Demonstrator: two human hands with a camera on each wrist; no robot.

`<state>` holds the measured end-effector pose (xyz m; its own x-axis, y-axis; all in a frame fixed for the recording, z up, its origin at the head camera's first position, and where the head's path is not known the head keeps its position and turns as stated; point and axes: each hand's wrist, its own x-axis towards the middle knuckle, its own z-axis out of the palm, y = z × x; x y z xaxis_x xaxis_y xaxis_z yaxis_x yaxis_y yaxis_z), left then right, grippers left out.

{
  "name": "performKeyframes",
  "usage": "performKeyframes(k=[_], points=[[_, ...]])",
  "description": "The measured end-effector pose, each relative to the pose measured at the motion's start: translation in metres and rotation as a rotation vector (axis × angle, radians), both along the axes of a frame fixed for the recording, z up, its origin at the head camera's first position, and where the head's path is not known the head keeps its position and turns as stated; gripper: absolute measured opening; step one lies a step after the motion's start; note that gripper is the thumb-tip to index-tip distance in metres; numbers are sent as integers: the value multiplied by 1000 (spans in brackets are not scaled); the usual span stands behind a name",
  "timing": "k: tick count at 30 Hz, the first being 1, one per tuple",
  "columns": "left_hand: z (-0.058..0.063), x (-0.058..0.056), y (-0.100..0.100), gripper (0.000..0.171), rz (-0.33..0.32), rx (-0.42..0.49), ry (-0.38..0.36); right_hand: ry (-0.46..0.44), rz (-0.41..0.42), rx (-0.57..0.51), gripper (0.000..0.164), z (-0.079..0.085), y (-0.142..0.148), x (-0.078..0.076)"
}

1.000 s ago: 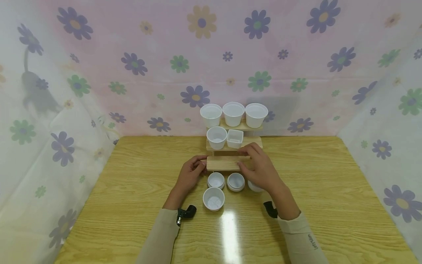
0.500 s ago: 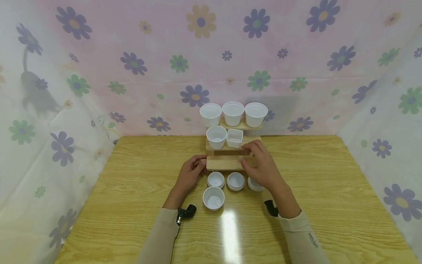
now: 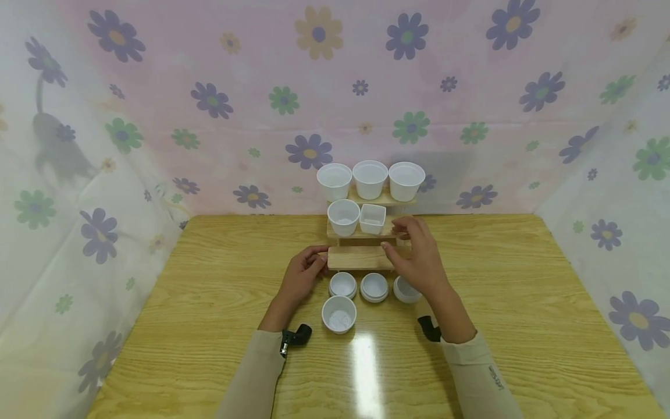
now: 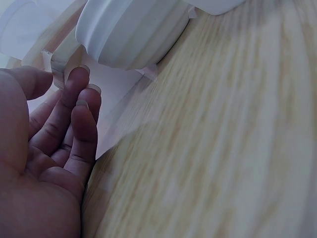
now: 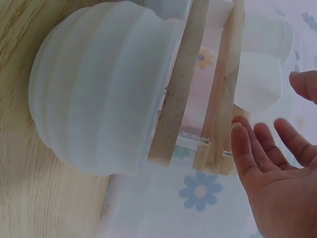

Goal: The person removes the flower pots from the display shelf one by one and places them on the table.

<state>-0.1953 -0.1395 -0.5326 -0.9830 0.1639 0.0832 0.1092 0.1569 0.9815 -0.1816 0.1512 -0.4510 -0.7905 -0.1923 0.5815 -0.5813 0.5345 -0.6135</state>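
I have the small wooden stand (image 3: 356, 258) a bit right of center on the surface (image 3: 513, 291), against the far side. Three tiers, stepping up away from me. Left hand (image 3: 303, 274): at the left end of the lowest tier (image 5: 181, 94), fingers loosely bent, thumb apart from them, no grasp; whether skin touches wood, I can't tell. Right hand (image 3: 421, 262): by the stand's right end, released, fingers spread, nothing held; contact with the middle tier (image 5: 222, 99) unclear.

Top tier (image 3: 384, 198) carries three large white pots in a row: left pot (image 3: 335, 180), center pot (image 3: 370, 179), right pot (image 3: 406, 181), all upright. Middle tier has a round white pot (image 3: 344, 217) on the left, a square white pot (image 3: 373, 219) just right of it.

On the surface, near side of the stand, I count three small jars in a row: left jar (image 3: 342, 285), middle jar (image 3: 374, 288), right jar (image 3: 407, 289). White cup (image 3: 339, 315) sits upright just nearer than the left jar; can't tell if they touch.

Beige sleeves (image 3: 253, 375) on both arms, a black mount (image 3: 296, 336) at the left wrist. Flower-print cloth (image 3: 241, 75) hangs along the far, left and right sides.
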Motion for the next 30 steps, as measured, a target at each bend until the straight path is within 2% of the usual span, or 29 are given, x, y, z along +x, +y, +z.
performKeyframes(k=[6,20,30], points=[[0,0,0,26,5,-2,-1,-17,9,-31,55,2,-1,-2],[-3,-1,-1,27,-7,-18,25,-48,-13,-97,57,0,-6,-11],[-2,-1,0,27,-3,-12,26,-102,20,-135,60,2,-12,-14]])
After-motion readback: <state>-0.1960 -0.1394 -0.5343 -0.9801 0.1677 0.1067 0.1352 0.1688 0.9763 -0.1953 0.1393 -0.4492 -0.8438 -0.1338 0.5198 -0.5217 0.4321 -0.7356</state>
